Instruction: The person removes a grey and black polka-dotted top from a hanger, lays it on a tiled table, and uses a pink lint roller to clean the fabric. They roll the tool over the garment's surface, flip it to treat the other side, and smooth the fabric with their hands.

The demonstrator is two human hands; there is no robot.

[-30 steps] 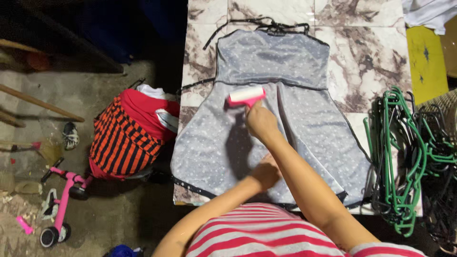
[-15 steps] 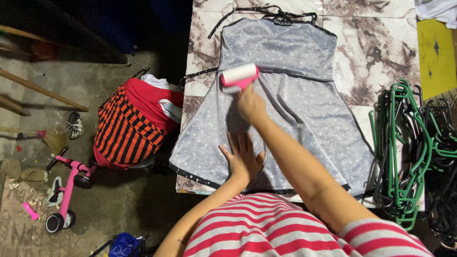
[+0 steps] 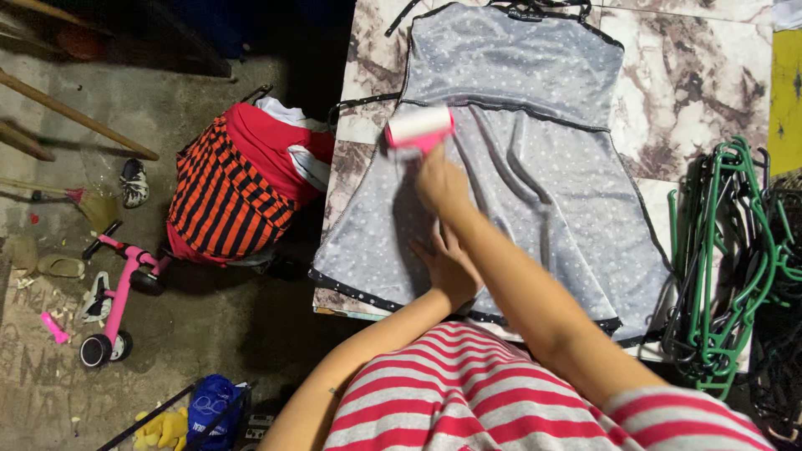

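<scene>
On the marble table point(image 3: 710, 75): a gray dotted dress point(image 3: 518, 167) is lying flat.
Right hand point(image 3: 441, 185): fingers are wrapping tight around the pink lint roller point(image 3: 420, 129), which is sitting on the dress near its waist.
Left hand point(image 3: 451, 266): fingers are spreading flat, pressing the skirt's near part.
Right side: green hangers point(image 3: 723, 259) are lying in a pile.
Left, on the floor: a pink scooter point(image 3: 117, 296) is lying down.

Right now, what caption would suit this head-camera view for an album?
Right hand runs a pink-handled lint roller over a grey dotted dress on the marble-patterned table; left hand presses the skirt flat.
</scene>
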